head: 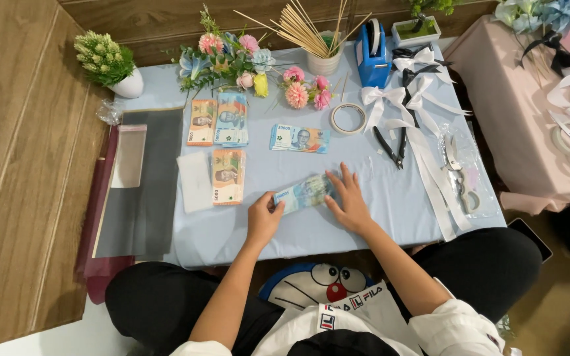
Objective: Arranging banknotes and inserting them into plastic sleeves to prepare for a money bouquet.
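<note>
Both hands, left [263,219] and right [349,200], press flat on a blue paper banknote [304,192] near the front edge of the pale blue surface [377,204], steadying it. Beyond the banknote lie orange banknote stacks [228,175], then pink artificial flowers [306,91].

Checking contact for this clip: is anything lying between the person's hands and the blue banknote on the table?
Nothing visible. The left hand and right hand both rest directly on the blue banknote, which lies on the table apart from the other stacks.
</note>
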